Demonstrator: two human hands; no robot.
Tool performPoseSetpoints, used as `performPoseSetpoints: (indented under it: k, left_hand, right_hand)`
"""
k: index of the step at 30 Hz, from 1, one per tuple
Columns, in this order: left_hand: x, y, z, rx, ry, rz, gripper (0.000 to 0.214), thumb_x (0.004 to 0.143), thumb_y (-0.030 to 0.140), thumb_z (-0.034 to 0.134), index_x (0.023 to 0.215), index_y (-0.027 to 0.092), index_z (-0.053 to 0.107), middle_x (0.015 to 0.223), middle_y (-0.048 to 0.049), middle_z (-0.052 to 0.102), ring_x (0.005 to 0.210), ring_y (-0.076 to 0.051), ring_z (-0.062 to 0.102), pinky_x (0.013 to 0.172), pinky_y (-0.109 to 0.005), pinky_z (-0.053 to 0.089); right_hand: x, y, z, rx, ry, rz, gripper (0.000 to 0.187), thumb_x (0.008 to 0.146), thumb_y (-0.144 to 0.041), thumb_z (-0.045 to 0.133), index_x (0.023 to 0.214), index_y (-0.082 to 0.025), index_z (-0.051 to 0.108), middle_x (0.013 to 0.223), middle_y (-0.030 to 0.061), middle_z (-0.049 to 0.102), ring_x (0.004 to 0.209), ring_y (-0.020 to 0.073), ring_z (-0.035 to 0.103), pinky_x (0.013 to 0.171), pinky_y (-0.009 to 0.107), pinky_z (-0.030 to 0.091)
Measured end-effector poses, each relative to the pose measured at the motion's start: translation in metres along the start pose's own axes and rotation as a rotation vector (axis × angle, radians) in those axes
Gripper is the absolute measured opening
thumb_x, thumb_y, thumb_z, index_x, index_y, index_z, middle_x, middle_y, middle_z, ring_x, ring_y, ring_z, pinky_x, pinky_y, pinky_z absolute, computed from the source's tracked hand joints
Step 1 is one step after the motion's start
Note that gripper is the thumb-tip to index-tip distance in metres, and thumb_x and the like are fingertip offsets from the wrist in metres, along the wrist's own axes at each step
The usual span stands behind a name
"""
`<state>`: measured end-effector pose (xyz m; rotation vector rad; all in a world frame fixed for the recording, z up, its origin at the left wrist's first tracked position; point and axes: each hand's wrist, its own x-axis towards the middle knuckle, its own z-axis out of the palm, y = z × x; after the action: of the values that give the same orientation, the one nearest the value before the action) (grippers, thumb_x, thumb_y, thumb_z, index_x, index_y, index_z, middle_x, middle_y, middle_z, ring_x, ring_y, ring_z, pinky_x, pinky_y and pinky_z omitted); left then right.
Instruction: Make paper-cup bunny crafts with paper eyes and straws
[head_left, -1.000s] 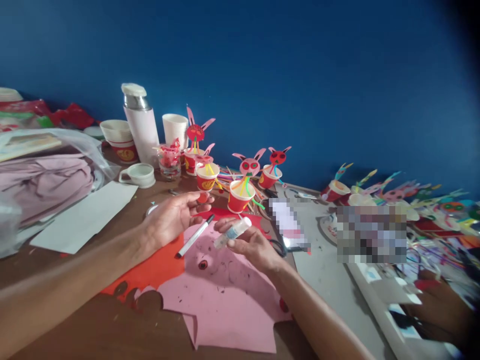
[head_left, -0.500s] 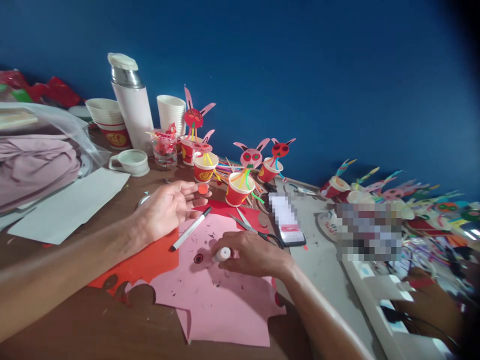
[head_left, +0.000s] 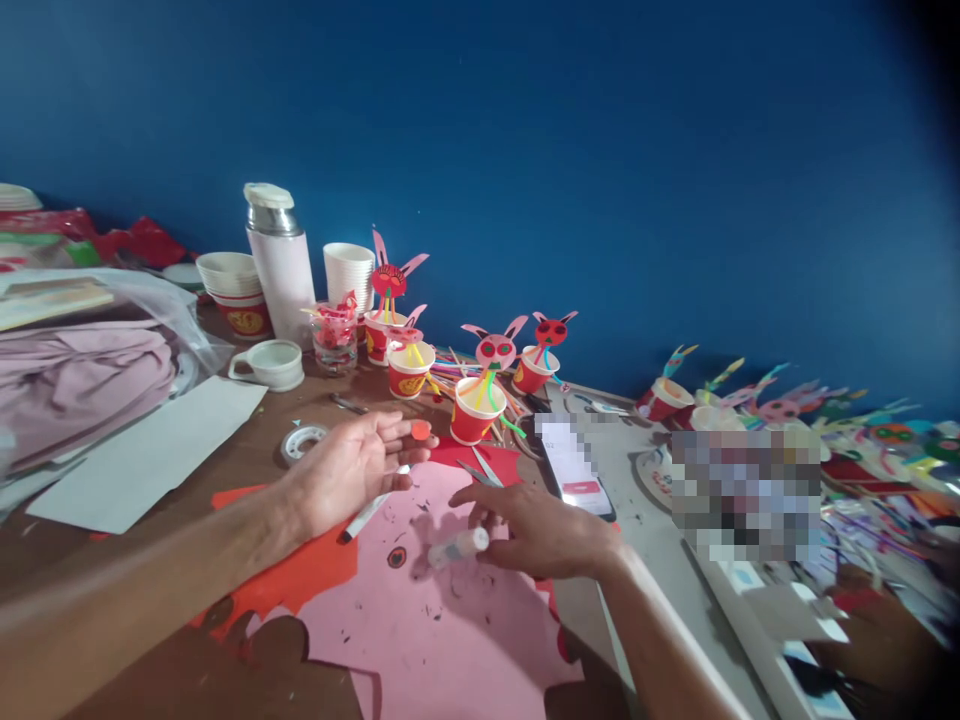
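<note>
The left hand (head_left: 341, 480) hides part of the pen (head_left: 369, 514). The right hand (head_left: 547, 532) covers part of the scissors (head_left: 491, 468). The bottle (head_left: 457, 547) is blurry. The pink paper (head_left: 442, 640) runs off the bottom. Little squares hide some of the phone (head_left: 566, 470).

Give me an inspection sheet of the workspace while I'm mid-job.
Surface: brown table, grey surface at right; pink paper, dark-specked, with orange paper beside it.
Work things: disc, small, orange-red; bottle over the pink paper; pen, partly hidden by the left hand; scissors, partly hidden by the right hand, blades apart.
Clutter: phone, tape, mug, flask.
Hands: left has the disc at its fingertips; right open, thumb beside the bottle, contact unclear.
Cables: dark cord-like shape, lower right, too blurred to confirm.
Surroundings: blue wall behind.
</note>
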<state>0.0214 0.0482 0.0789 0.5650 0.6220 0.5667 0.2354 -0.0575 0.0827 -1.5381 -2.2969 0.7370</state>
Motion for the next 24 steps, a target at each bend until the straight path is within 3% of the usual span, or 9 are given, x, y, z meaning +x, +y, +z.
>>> performPoseSetpoints:
  k: [5,10,14,16,18,21,24]
  left_hand:
    - [0.003,-0.004,-0.004,0.006,-0.042,-0.028,0.021,0.085,0.025,0.051,0.096,0.011,0.062,0.099,-0.0132,0.066,0.085,-0.02,0.063,0.061,-0.029,0.052]
    - [0.001,-0.003,-0.002,0.021,-0.035,-0.012,0.022,0.086,0.024,0.05,0.098,0.009,0.062,0.098,-0.0146,0.067,0.083,-0.021,0.064,0.062,-0.029,0.052]
    - [0.001,-0.003,0.001,0.019,-0.057,-0.053,0.024,0.087,0.027,0.049,0.098,0.011,0.063,0.1,-0.0133,0.067,0.088,-0.022,0.064,0.066,-0.031,0.052]
    - [0.001,-0.004,0.005,0.008,-0.056,-0.089,0.026,0.088,0.031,0.048,0.098,0.011,0.063,0.1,-0.012,0.067,0.094,-0.023,0.062,0.07,-0.032,0.051]
    - [0.001,-0.005,0.012,-0.006,-0.052,-0.112,0.028,0.089,0.034,0.046,0.094,0.012,0.064,0.099,-0.0108,0.068,0.098,-0.024,0.061,0.073,-0.034,0.05]
    - [0.004,-0.009,0.022,-0.012,-0.078,-0.114,0.032,0.089,0.035,0.044,0.094,0.011,0.064,0.1,-0.0114,0.067,0.104,-0.026,0.058,0.076,-0.035,0.048]
    - [0.009,-0.015,0.028,-0.021,-0.101,-0.104,0.035,0.09,0.036,0.042,0.098,0.011,0.064,0.104,-0.0116,0.066,0.105,-0.025,0.056,0.077,-0.036,0.046]
  right_hand:
    - [-0.002,-0.009,-0.007,-0.087,-0.017,0.017,0.045,0.069,-0.007,0.054,0.107,-0.028,0.064,0.088,0.0008,0.072,0.07,0.0178,0.065,0.056,0.025,0.045]
    - [-0.005,-0.007,-0.002,-0.081,0.004,-0.015,0.037,0.069,-0.012,0.061,0.102,-0.027,0.066,0.085,-0.0008,0.072,0.067,0.0169,0.065,0.055,0.025,0.044]
    - [-0.002,-0.008,0.0,-0.186,-0.004,0.037,0.026,0.07,-0.021,0.07,0.096,-0.026,0.069,0.088,0.001,0.073,0.076,0.0215,0.066,0.065,0.031,0.047]
    - [0.002,-0.01,-0.002,-0.216,0.136,0.031,0.018,0.075,-0.023,0.069,0.092,-0.025,0.069,0.089,0.0014,0.072,0.08,0.0213,0.065,0.071,0.033,0.046]
    - [0.007,-0.012,-0.004,-0.214,0.355,0.011,0.008,0.083,-0.023,0.062,0.089,-0.023,0.068,0.086,0.0013,0.07,0.08,0.0183,0.063,0.073,0.031,0.045]
    - [0.012,-0.011,-0.006,-0.239,0.643,-0.071,0.016,0.092,-0.025,0.051,0.089,-0.021,0.066,0.085,0.0033,0.066,0.08,0.0165,0.059,0.074,0.03,0.043]
    - [0.016,-0.005,-0.004,-0.351,0.733,-0.161,0.017,0.092,-0.027,0.05,0.091,-0.021,0.066,0.087,0.005,0.064,0.083,0.0182,0.056,0.075,0.032,0.041]
